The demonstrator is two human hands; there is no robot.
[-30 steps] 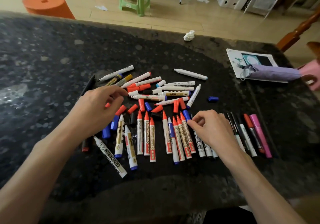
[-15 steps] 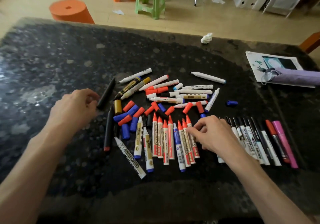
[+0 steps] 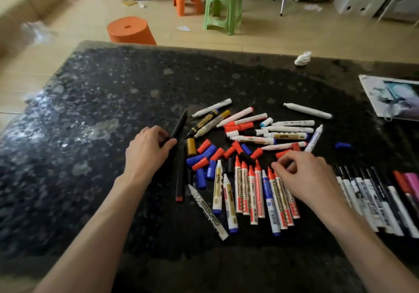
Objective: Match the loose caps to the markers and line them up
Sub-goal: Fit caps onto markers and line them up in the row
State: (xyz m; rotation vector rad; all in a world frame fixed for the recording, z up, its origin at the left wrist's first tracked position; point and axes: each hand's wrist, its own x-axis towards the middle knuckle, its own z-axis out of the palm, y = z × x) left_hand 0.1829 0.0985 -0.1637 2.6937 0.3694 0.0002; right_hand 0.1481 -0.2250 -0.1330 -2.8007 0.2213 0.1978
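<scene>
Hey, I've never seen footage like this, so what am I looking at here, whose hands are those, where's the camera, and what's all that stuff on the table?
There is no machine here. A person wears a camera on the head, looking forward and down at their own bare arms. On the dark speckled table lie many whiteboard markers and loose red and blue caps. To the right, a row of black-capped markers is already lined up. The left hand grips the end of a black marker. The right hand rests on the red-tipped markers; whether it holds anything is hidden. Stools stand on the floor beyond.
</scene>
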